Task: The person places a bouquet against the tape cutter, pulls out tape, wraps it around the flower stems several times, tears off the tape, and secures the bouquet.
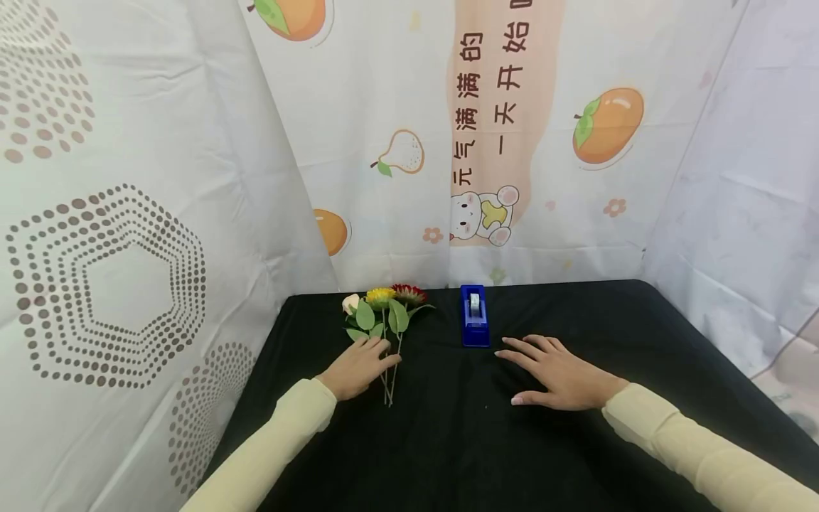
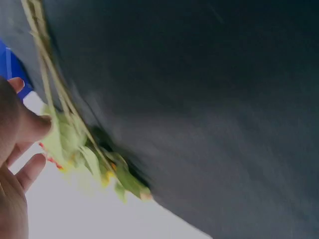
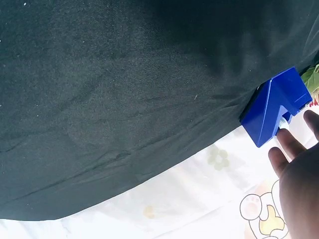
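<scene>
Three artificial-looking flowers lie on the black cloth: a pale rose (image 1: 350,304), a yellow flower (image 1: 380,297) and a dark red flower (image 1: 408,294). Their thin stems (image 1: 392,390) cross and point toward the person. Over the stems, just below the green leaves (image 1: 365,316), hovers the left hand (image 1: 358,368), fingers relaxed and thumb apart; the left wrist view shows no stem gripped. A blue tape dispenser (image 1: 475,316) with a roll of tape stands right of the flowers. Nearest to it is the right hand (image 1: 563,373), palm down, fingers spread, holding nothing.
Black cloth (image 1: 448,448) covers the table, with its far edge just behind the flowers and dispenser. A white curtain (image 1: 384,85) printed with fruit and a cartoon animal hangs behind. Further curtains close in the left side (image 1: 237,142) and right side (image 1: 736,213).
</scene>
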`<action>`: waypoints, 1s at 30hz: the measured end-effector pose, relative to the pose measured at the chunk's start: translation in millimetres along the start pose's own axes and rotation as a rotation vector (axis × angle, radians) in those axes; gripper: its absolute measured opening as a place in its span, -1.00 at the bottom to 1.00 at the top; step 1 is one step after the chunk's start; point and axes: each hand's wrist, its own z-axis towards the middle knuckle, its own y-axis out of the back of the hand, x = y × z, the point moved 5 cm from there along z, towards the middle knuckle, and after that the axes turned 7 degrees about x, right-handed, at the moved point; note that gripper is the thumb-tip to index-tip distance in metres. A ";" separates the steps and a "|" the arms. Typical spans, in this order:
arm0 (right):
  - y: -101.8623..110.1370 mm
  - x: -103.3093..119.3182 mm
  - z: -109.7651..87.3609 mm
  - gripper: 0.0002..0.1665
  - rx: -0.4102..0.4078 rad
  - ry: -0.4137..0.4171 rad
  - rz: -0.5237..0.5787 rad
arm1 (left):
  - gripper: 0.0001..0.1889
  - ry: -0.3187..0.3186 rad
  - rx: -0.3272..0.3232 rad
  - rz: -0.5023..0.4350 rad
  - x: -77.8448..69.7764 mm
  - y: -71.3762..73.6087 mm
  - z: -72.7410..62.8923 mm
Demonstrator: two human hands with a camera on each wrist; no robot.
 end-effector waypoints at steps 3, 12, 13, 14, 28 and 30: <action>-1.6 1.5 -0.3 -0.06 -0.006 0.004 -0.003 | -0.37 -0.021 0.010 0.078 7.4 -4.7 -5.9; -4.0 -0.4 -0.3 -0.07 0.000 -0.006 0.012 | -0.13 -0.031 0.123 0.314 7.8 -17.6 -0.2; -5.2 -0.8 -0.4 -0.07 0.007 -0.005 0.016 | -0.12 -0.033 0.131 0.327 6.4 -18.0 1.5; -6.3 -1.1 -0.6 -0.06 0.013 -0.005 0.018 | -0.11 -0.034 0.143 0.340 5.5 -18.5 3.4; -14.0 -6.2 2.1 -0.09 0.019 -0.005 0.030 | -0.27 -0.068 0.168 0.417 3.1 -20.0 18.4; -15.0 -7.1 1.9 -0.09 0.020 -0.003 0.029 | -0.29 -0.075 0.151 0.424 4.3 -19.0 18.4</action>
